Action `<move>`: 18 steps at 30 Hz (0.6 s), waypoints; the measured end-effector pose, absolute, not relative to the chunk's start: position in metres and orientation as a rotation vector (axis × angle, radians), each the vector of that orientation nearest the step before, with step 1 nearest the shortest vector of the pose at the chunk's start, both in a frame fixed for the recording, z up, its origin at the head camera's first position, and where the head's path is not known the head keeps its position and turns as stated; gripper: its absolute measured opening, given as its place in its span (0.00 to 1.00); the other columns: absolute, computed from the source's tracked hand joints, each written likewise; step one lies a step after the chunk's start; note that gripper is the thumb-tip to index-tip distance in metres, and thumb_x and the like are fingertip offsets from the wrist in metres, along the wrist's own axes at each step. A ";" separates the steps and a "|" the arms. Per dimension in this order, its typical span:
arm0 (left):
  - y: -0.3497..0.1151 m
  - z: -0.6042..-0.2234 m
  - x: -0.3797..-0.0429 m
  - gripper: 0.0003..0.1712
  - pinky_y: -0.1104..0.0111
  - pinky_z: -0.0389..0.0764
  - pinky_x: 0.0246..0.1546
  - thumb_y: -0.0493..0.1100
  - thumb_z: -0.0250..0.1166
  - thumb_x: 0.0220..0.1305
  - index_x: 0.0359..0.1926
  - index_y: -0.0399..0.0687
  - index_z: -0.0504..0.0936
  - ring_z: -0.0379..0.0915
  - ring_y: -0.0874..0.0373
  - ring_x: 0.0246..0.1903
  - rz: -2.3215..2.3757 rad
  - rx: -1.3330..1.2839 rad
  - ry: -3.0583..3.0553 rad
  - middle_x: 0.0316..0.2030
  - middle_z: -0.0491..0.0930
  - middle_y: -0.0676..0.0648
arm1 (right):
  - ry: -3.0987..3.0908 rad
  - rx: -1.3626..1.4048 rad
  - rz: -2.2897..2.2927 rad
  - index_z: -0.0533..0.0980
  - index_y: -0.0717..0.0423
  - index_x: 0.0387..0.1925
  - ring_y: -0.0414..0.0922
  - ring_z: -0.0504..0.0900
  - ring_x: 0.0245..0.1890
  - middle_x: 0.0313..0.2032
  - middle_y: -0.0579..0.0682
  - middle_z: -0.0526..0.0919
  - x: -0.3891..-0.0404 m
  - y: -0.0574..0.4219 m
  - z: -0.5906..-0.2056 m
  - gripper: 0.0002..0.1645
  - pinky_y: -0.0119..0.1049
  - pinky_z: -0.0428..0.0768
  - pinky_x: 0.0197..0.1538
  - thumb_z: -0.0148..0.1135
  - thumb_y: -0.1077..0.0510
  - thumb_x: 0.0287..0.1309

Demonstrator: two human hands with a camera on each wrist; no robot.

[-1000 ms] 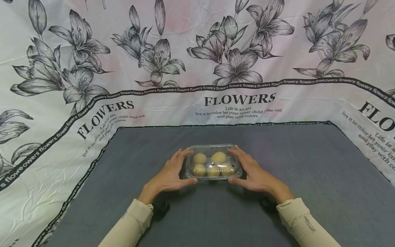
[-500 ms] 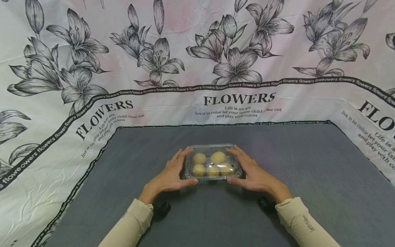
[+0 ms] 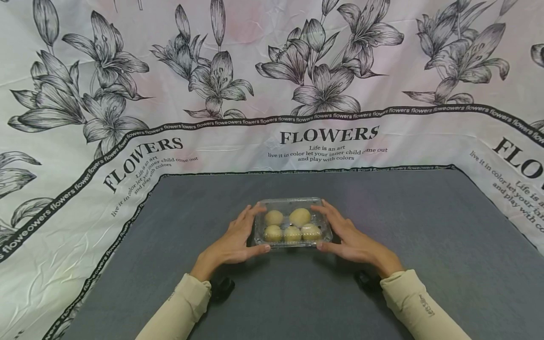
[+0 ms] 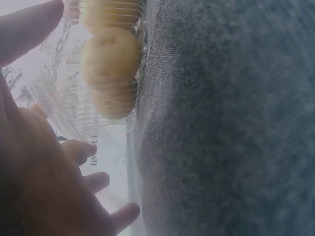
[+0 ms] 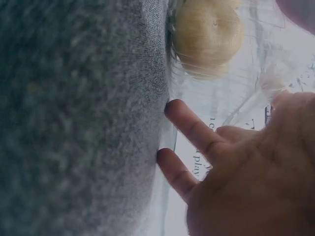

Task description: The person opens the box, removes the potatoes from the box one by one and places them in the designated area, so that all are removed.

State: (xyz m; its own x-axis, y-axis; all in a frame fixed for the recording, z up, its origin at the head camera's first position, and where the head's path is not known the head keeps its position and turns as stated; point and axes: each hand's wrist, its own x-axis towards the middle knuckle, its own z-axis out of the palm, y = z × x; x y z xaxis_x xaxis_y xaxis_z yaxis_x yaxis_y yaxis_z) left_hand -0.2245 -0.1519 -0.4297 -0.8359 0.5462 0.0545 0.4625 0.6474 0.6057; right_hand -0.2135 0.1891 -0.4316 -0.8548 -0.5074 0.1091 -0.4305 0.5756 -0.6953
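Note:
A clear plastic clamshell box (image 3: pixel 293 204) sits on the grey table, its lid down over several round, pale yellow fruits (image 3: pixel 300 217). My left hand (image 3: pixel 235 238) holds the box's left end, thumb at the near corner and fingertips at the far one. Mirroring it, my right hand (image 3: pixel 350 241) grips the right end between thumb and fingers. In the left wrist view, fruits (image 4: pixel 110 59) show through the ribbed plastic while the lower fingers spread out beside the box. The right wrist view has one large fruit (image 5: pixel 209 32) behind the wall, with two fingertips down at the table surface.
The grey table (image 3: pixel 293 302) stretches around the box on every side. Behind it hangs a white cloth (image 3: pixel 238 146) printed with flowers and lettering. Dark devices (image 3: pixel 223 289) show under both wrists, below the cream sleeves (image 3: pixel 178 307).
The right thumb has shifted slightly right along the box's near edge. The head view has drifted a little; both hands otherwise stay at the box ends.

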 end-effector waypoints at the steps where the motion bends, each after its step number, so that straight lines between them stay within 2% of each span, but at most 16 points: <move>1: -0.152 -0.429 -0.224 0.50 0.32 0.42 0.74 0.62 0.66 0.66 0.79 0.64 0.47 0.28 0.42 0.82 0.952 0.840 2.723 0.83 0.36 0.49 | 2.689 -0.808 -1.158 0.48 0.30 0.80 0.63 0.48 0.80 0.82 0.54 0.39 -0.214 0.190 -0.431 0.50 0.80 0.42 0.70 0.66 0.45 0.66; 6: -0.154 -0.429 -0.224 0.50 0.30 0.42 0.73 0.62 0.67 0.67 0.79 0.62 0.48 0.26 0.43 0.82 0.960 0.835 2.711 0.83 0.35 0.49 | 2.667 -0.828 -1.173 0.47 0.31 0.80 0.65 0.56 0.77 0.82 0.53 0.40 -0.214 0.192 -0.430 0.50 0.80 0.48 0.68 0.66 0.48 0.67; 11: -0.156 -0.429 -0.226 0.50 0.31 0.41 0.73 0.63 0.66 0.66 0.79 0.64 0.48 0.26 0.45 0.82 0.964 0.829 2.705 0.83 0.35 0.50 | 2.670 -0.827 -1.170 0.47 0.31 0.80 0.66 0.55 0.77 0.82 0.54 0.39 -0.214 0.191 -0.429 0.51 0.79 0.52 0.68 0.67 0.48 0.66; 18: -0.157 -0.428 -0.227 0.46 0.30 0.41 0.73 0.57 0.64 0.69 0.79 0.58 0.50 0.25 0.40 0.82 1.034 0.857 2.692 0.83 0.40 0.46 | 2.686 -0.838 -1.150 0.47 0.32 0.80 0.64 0.63 0.74 0.82 0.54 0.40 -0.214 0.192 -0.429 0.51 0.78 0.58 0.66 0.66 0.48 0.67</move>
State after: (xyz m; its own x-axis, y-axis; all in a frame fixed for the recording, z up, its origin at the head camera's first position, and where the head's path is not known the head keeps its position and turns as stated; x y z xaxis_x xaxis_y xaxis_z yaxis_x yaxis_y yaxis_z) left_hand -0.2268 -0.1565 -0.4285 -0.8295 0.5533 0.0764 0.4621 0.6030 0.6502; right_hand -0.2144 0.1916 -0.4294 -0.8433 -0.5243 0.1181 -0.4474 0.5630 -0.6949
